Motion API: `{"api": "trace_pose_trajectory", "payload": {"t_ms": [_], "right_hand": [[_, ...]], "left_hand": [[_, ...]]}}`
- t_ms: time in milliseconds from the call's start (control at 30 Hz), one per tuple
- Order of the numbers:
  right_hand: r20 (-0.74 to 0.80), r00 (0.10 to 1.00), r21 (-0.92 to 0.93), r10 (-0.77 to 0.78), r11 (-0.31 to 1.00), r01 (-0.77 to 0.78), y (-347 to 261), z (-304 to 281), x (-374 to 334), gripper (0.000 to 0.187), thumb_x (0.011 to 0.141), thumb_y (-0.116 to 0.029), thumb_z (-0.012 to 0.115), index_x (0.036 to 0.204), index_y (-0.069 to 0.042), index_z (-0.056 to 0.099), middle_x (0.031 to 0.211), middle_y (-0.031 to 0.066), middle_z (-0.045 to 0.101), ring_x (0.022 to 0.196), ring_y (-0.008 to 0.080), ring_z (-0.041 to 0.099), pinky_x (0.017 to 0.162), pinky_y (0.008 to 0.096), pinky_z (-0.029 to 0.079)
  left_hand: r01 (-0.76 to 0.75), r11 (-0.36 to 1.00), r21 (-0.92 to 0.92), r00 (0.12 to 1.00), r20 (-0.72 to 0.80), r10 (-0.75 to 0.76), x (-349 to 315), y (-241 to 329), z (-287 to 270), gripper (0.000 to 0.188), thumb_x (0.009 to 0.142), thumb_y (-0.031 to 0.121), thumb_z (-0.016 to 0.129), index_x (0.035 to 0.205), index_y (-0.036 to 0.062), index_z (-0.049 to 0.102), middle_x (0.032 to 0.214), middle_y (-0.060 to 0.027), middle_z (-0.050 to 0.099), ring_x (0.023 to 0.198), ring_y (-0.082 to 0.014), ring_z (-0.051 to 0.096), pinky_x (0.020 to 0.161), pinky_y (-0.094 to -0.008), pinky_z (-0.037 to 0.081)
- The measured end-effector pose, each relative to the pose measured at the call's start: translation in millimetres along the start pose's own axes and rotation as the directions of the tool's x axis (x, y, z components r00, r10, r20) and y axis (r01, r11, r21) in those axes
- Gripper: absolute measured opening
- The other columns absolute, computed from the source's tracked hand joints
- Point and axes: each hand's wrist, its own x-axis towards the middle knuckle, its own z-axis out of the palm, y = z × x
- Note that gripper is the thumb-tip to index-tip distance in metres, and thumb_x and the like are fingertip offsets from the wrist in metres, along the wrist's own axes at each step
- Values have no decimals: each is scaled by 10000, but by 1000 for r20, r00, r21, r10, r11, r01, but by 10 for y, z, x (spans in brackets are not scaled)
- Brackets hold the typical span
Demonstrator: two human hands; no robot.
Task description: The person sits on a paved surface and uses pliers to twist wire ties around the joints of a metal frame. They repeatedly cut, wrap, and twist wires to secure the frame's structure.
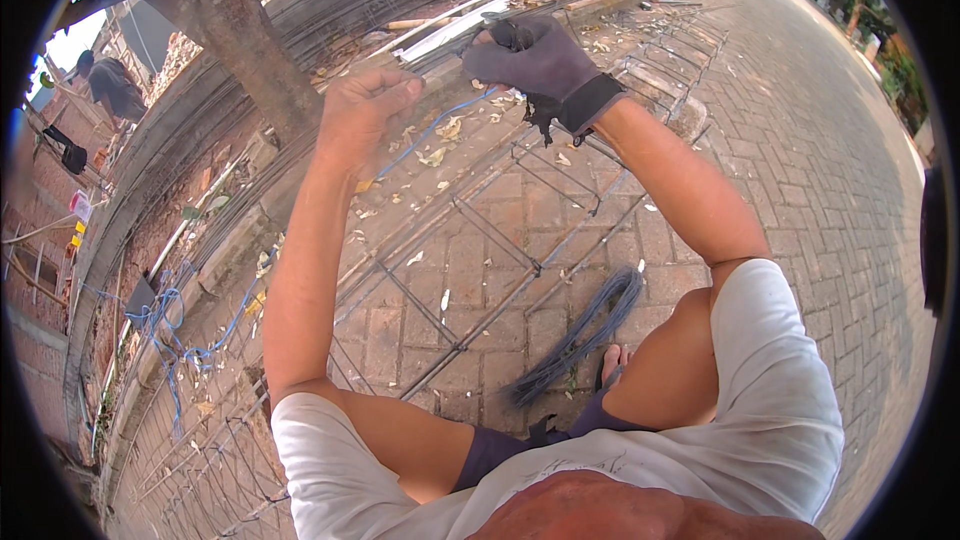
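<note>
My bare left hand (pixel 368 108) is raised in front of me, thumb and fingers pinched together. Anything thin between them is too small to make out. To its right, my right hand (pixel 535 62) wears a worn dark glove with a torn cuff. Its fingers are curled closed, and what they hold is hidden. Both hands are above a long steel rebar cage (pixel 536 268) that runs diagonally across the paving. A folded bundle of thin dark wire (pixel 582 338) lies on the bricks by my sandalled foot (pixel 612 365).
A blue cord (pixel 165 320) lies tangled at the left, beside a dark box (pixel 140 302). Further rebar frames (pixel 225 485) lie at the lower left. A tree trunk (pixel 240 35) and long stacked bars border the far side. Another person (pixel 112 85) is at the far left.
</note>
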Motion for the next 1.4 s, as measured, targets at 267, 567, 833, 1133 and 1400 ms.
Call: {"api": "trace_pose_trajectory", "payload": {"t_ms": [267,567,833,1133,1400], "right_hand": [[-47,991,-242,-123,964,108,-79,48,-43,325,919,-361,818,918,-37,808,738,11,703,641,89,614,581,303,508],[-72,985,-127,-160,981,150,105,-7,47,301,923,-339,814,999,-49,841,744,14,713,608,91,623,537,319,507],[-54,998,-232,-9,973,-4,-97,76,-88,299,925,-335,810,924,-36,799,629,33,645,503,108,615,456,298,503],[281,619,-667,-733,315,675,63,129,-49,195,897,-214,829,1060,-121,776,1113,184,740,1137,417,663,1046,515,471],[313,945,147,95,978,-147,270,70,-62,202,1001,-205,688,896,-54,769,829,101,726,777,244,703,711,359,549]], "left_hand": [[-181,850,495,984,88,158,-10,-5,37,183,911,152,849,996,-9,848,835,-31,746,741,-115,631,707,-310,496],[22,930,367,999,-35,-10,9,133,-135,173,907,163,844,969,2,838,805,-29,710,720,-105,587,672,-290,453],[-47,878,477,999,43,29,-27,86,-7,151,915,146,837,941,-2,834,786,-11,696,726,-90,569,669,-293,441],[-62,969,240,986,168,21,75,-37,-156,134,951,153,814,930,21,816,761,-6,705,692,-61,591,627,-240,452],[-657,538,528,750,385,538,-21,142,85,99,890,58,787,826,-17,778,756,-59,750,677,-120,650,628,-336,502]]}}
